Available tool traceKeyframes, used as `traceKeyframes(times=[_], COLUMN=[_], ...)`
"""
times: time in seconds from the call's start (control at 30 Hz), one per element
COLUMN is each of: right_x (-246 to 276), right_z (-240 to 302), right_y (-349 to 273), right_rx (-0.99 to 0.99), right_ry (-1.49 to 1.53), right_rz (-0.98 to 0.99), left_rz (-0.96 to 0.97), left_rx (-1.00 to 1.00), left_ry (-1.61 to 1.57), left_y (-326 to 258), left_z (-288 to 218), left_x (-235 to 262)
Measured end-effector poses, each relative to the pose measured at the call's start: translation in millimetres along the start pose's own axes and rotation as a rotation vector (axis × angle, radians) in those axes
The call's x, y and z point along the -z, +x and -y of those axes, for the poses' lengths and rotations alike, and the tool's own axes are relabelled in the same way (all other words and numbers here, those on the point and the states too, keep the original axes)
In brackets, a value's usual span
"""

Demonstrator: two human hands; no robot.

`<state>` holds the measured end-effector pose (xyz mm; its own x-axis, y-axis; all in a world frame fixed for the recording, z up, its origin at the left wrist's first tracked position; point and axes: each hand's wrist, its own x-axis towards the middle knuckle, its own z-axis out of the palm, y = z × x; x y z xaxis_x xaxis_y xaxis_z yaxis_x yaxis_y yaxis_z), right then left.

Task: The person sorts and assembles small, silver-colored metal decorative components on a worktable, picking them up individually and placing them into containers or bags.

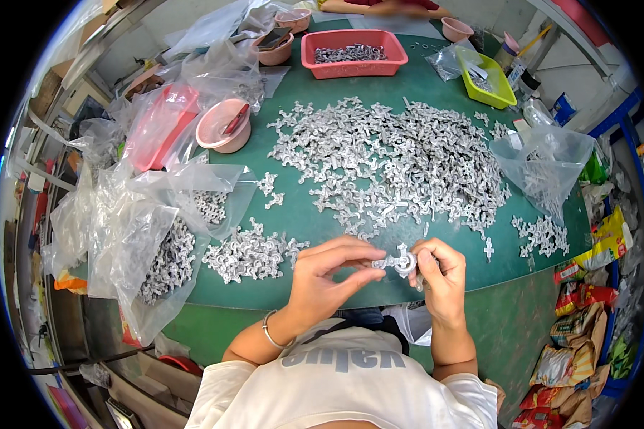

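Observation:
Between my two hands is a small silvery metal part with short arms and a round, ring-like middle. The thumb and forefinger of my left hand pinch its left arm. My right hand closes on its right side with curled fingers, and a bit of metal shows below them. Just beyond my hands a large heap of similar metal parts covers the middle of the green table. To the left of my left hand lies a smaller pile of such parts.
Clear plastic bags with metal parts crowd the left side. A pink bowl holds a red-handled tool. Metal rings fill the pink tray at the back. On the right are a yellow-green basket, another bag and a small pile.

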<state>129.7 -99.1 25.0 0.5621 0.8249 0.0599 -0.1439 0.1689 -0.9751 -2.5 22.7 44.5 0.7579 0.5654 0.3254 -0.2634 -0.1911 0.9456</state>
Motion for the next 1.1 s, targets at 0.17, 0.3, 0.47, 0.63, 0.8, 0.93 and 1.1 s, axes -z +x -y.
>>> traceKeyframes(times=[0.17, 0.3, 0.47, 0.63, 0.8, 0.93, 1.1], right_x=[2.6, 11.4, 62.2, 55.1, 44.9, 44.1, 46.8], right_z=[-4.2, -41.0, -108.5, -110.9, -111.3, -119.1, -123.6], right_y=[6.6, 27.7, 51.9, 72.8, 84.3, 90.1, 93.5], right_rx=[-0.057, -0.193, -0.024, 0.042, -0.016, 0.015, 0.035], right_ry=[-0.135, -0.417, -0.823, -1.118, -1.25, -1.349, -1.377], right_rz=[0.07, 0.251, -0.161, -0.264, -0.236, -0.179, -0.151], left_rz=[0.022, -0.108, -0.217, -0.221, -0.243, -0.289, -0.275], left_rx=[0.151, 0.4, 0.46, 0.474, 0.468, 0.404, 0.3], left_ry=[-0.006, 0.166, 0.853, 1.179, 1.206, 1.11, 1.014], left_y=[-5.8, -15.1, -45.5, -59.4, -55.7, -50.8, -47.9], left_z=[5.7, 36.8, 79.7, 84.3, 85.3, 88.7, 95.3], left_x=[5.7, 25.9, 90.2, 108.2, 105.0, 99.4, 85.0])
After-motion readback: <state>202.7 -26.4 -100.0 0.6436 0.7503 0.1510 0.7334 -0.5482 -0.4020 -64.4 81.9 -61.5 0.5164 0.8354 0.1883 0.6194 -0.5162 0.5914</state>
